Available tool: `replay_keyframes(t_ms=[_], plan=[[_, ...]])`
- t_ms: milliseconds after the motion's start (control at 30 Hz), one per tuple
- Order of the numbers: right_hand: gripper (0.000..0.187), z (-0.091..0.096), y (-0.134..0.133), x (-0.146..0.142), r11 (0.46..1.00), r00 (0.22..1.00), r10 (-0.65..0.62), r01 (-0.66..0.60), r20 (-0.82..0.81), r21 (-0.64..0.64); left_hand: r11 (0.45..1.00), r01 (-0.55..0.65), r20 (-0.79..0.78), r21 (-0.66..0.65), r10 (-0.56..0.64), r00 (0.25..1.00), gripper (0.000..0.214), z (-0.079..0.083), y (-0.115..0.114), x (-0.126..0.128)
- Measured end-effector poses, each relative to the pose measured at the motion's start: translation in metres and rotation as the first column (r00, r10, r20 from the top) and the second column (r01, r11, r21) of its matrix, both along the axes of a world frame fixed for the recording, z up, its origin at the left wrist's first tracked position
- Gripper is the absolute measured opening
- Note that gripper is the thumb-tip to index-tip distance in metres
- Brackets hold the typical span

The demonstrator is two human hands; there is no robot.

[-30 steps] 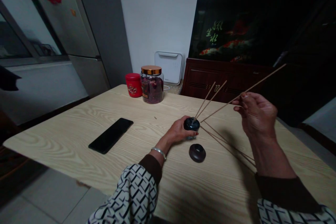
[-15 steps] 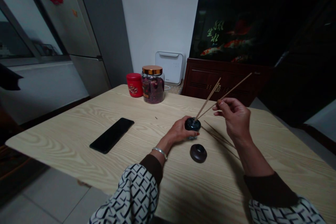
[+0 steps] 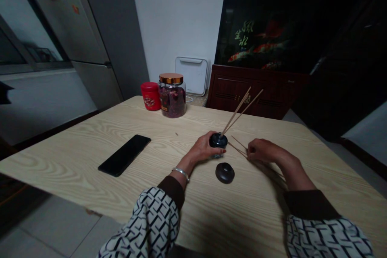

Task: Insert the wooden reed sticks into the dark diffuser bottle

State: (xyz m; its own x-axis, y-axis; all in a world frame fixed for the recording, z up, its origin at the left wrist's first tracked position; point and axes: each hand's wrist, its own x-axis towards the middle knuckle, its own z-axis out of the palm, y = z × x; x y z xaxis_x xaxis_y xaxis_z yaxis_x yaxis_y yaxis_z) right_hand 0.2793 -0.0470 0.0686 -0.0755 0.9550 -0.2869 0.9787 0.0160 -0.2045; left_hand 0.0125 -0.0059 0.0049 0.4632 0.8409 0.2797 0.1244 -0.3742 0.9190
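My left hand (image 3: pixel 203 150) is wrapped round a small dark bottle (image 3: pixel 218 141) standing on the wooden table (image 3: pixel 90 145). Thin reed sticks (image 3: pixel 240 109) lean out of the bottle's mouth up to the right. My right hand (image 3: pixel 262 151) rests low on the table just right of the bottle, its fingers closed over several loose sticks (image 3: pixel 237 146) lying there. A dark round lid (image 3: pixel 225 172) lies on the table in front of the bottle, between my two hands.
A black phone (image 3: pixel 124 155) lies flat to the left. A red tin (image 3: pixel 150 96) and a glass jar with a copper lid (image 3: pixel 171 95) stand at the far edge. A fridge, a white appliance, a dark cabinet and a fish tank are behind.
My right hand let go of the stick it was feeding into the bottle and dropped down to the loose sticks on the table. The left hand kept hold of the bottle.
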Motion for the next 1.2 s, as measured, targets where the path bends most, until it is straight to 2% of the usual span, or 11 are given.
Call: replay_keyframes(t_ms=[133, 267, 333, 400, 467, 533, 600, 667, 767, 1067, 1200], plan=[[0.015, -0.010, 0.000, -0.010, 0.996, 1.000, -0.005, 0.007, 0.025, -0.088, 1.000, 0.001, 0.000, 0.011, -0.001, 1.000, 0.068, -0.002, 0.000, 0.000], [0.009, -0.004, -0.001, -0.012, 0.998, 0.999, 0.037, -0.039, -0.035, -0.050, 1.000, -0.001, -0.007, 0.009, 0.002, 1.000, 0.066, -0.002, 0.000, 0.000], [0.007, 0.008, -0.003, -0.010, 0.998, 0.983, 0.058, -0.050, -0.176, 0.046, 1.000, 0.004, -0.001, 0.005, -0.004, 1.000, 0.066, -0.002, -0.001, 0.000], [0.010, 0.023, -0.007, -0.008, 0.979, 0.904, 0.071, 0.018, -0.423, 0.202, 1.000, 0.011, 0.014, -0.008, -0.011, 1.000, 0.067, -0.002, -0.001, 0.000], [0.013, 0.038, -0.010, -0.009, 0.907, 0.723, 0.114, 0.204, -0.681, 0.369, 1.000, 0.018, 0.032, -0.021, -0.017, 0.999, 0.068, -0.003, 0.000, 0.000], [0.016, 0.049, -0.012, -0.016, 0.764, 0.487, 0.217, 0.455, -0.846, 0.458, 0.999, 0.022, 0.041, -0.023, -0.021, 0.999, 0.068, -0.003, 0.000, 0.000], [0.016, 0.054, -0.013, -0.029, 0.622, 0.292, 0.348, 0.639, -0.891, 0.453, 1.000, 0.021, 0.039, -0.016, -0.021, 0.999, 0.068, -0.004, 0.001, 0.001], [0.016, 0.054, -0.012, -0.045, 0.539, 0.193, 0.437, 0.725, -0.878, 0.428, 1.000, 0.015, 0.038, -0.015, -0.015, 0.999, 0.068, -0.005, 0.001, 0.001], [0.015, 0.048, -0.010, -0.064, 0.487, 0.193, 0.480, 0.753, -0.856, 0.443, 1.000, 0.015, 0.044, -0.026, -0.013, 0.999, 0.069, -0.006, 0.002, 0.001], [0.019, 0.034, -0.010, -0.084, 0.556, 0.306, 0.421, 0.657, -0.854, 0.509, 1.000, 0.004, 0.031, -0.030, -0.003, 1.000, 0.071, -0.005, 0.001, 0.001], [0.026, 0.024, -0.008, -0.090, 0.673, 0.332, 0.349, 0.562, -0.876, 0.481, 1.000, 0.004, 0.017, -0.013, -0.004, 1.000, 0.068, -0.002, 0.000, 0.000]])
